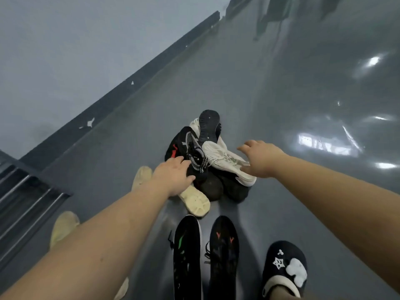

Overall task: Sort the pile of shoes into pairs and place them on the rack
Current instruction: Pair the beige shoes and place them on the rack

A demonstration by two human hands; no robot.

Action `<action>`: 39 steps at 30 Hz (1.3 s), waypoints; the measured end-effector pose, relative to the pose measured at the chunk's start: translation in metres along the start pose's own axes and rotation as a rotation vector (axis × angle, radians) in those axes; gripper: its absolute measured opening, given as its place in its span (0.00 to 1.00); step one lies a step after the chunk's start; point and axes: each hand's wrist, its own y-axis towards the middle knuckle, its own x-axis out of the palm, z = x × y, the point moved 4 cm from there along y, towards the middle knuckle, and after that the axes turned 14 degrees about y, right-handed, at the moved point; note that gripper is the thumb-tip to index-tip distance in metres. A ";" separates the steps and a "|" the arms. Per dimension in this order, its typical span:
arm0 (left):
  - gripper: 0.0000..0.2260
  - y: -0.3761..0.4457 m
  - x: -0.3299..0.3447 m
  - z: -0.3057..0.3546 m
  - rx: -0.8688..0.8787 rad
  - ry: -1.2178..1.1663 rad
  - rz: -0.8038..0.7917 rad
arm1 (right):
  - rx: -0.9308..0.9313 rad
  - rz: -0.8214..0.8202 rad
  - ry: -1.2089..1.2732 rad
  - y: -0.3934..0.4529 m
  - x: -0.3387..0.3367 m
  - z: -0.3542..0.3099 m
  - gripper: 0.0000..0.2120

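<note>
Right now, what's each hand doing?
Left hand: open, fingers resting on the black sneaker.
Right hand: open, spread above the white sneaker, holding nothing.

I'm on a shiny grey floor (281, 100), dark baseboard (121, 96) running along the pale wall (65, 50), and my navy clog (285, 267) with white charms bottom right.

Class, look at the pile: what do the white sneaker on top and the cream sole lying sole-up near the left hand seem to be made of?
White sneaker: seemingly knitted fabric, matte; a ribbed weave texture shows, with laces.
Cream sole: probably foam or rubber, smooth and matte; moulded grooves and hollows show. The exact material cannot be told.
</note>
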 end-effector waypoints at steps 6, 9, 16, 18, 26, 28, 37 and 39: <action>0.27 0.060 0.035 0.030 0.097 0.012 -0.043 | 0.045 -0.054 0.026 0.041 0.035 0.044 0.30; 0.27 0.081 0.055 0.045 0.126 -0.003 -0.067 | 0.075 -0.079 0.071 0.057 0.059 0.063 0.30; 0.26 0.105 0.098 0.065 0.097 -0.023 -0.026 | 0.144 -0.084 0.254 0.081 0.125 0.081 0.31; 0.26 0.109 0.109 0.061 0.058 -0.020 -0.008 | 0.166 -0.077 0.302 0.087 0.142 0.078 0.30; 0.24 0.113 0.136 0.055 0.012 -0.052 0.059 | 0.067 -0.022 0.311 0.090 0.184 0.038 0.23; 0.26 0.113 0.140 0.056 -0.048 -0.097 0.099 | 0.057 -0.073 0.324 0.091 0.196 0.031 0.24; 0.30 0.150 0.123 0.032 -0.207 -0.190 0.083 | 0.107 0.021 0.788 0.121 0.174 0.002 0.32; 0.23 0.155 0.124 0.026 -0.159 -0.155 0.018 | 0.099 0.033 0.899 0.129 0.169 -0.007 0.32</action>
